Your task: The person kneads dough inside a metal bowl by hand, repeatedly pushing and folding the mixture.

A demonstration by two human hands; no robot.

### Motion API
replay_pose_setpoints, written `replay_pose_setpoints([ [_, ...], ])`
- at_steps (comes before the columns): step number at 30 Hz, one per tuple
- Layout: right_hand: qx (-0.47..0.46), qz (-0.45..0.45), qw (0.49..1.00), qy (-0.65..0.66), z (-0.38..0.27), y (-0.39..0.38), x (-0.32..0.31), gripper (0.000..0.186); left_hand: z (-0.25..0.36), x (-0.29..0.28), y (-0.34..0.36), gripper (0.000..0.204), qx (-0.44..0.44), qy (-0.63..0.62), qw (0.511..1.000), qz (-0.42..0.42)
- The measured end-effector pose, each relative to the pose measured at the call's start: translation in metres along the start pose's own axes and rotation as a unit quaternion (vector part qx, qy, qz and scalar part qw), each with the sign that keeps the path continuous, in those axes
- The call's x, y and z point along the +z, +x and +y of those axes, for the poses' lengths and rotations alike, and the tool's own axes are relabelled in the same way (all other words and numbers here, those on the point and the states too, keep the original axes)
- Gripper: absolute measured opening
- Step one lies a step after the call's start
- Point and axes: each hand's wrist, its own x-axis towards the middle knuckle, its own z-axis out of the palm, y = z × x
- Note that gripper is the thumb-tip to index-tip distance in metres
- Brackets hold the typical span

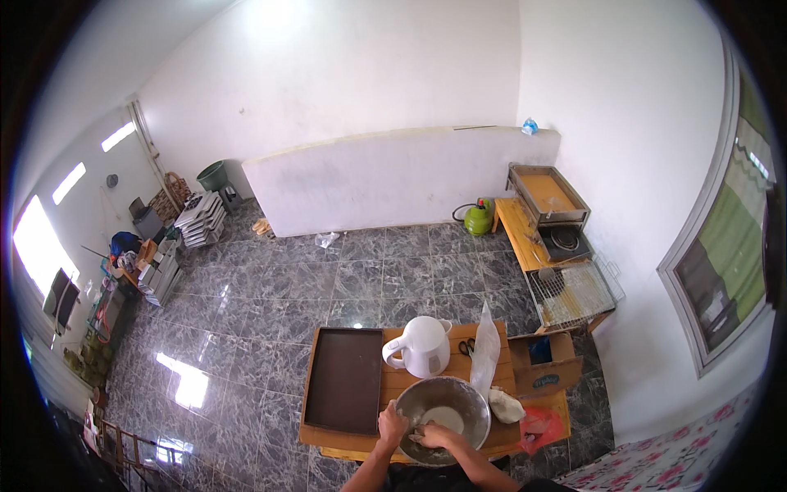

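Note:
A wide metal mixing bowl (474, 410) with pale residue on its inner wall stands at the table's front edge. My left hand (393, 421) is closed on the bowl's left rim. Down inside the bowl, my right hand (438, 436) has its fingers curled at a pale, dough-like clump (416, 435); the fingertips are partly hidden. Behind the bowl is a white plastic pitcher (426, 348), its handle to the left. A clear plastic bag (486, 354) lies to the right, near dark-handled scissors (466, 348). A whitish bag (506, 405) touches the bowl's right side.
On the wooden table (393, 326), a dark rectangular tray (344, 380) lies at the left. A red plastic bag (541, 430) and an open cardboard box (548, 373) are at the right. Farther off are a bench with a burner (566, 239), a wire rack (574, 293) and a green gas cylinder (478, 219).

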Motion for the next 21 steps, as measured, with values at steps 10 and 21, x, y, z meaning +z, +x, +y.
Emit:
replay_pose_setpoints([
  [10,0.057,0.286,0.954,-0.069,-0.01,0.005,0.008,0.062,-0.023,0.005,-0.002,0.027,0.027,-0.069,0.996,0.043],
  [21,0.024,0.046,0.995,-0.086,-0.018,-0.017,0.009,0.055,-0.004,-0.009,-0.01,0.031,-0.031,-0.029,0.999,0.032],
])
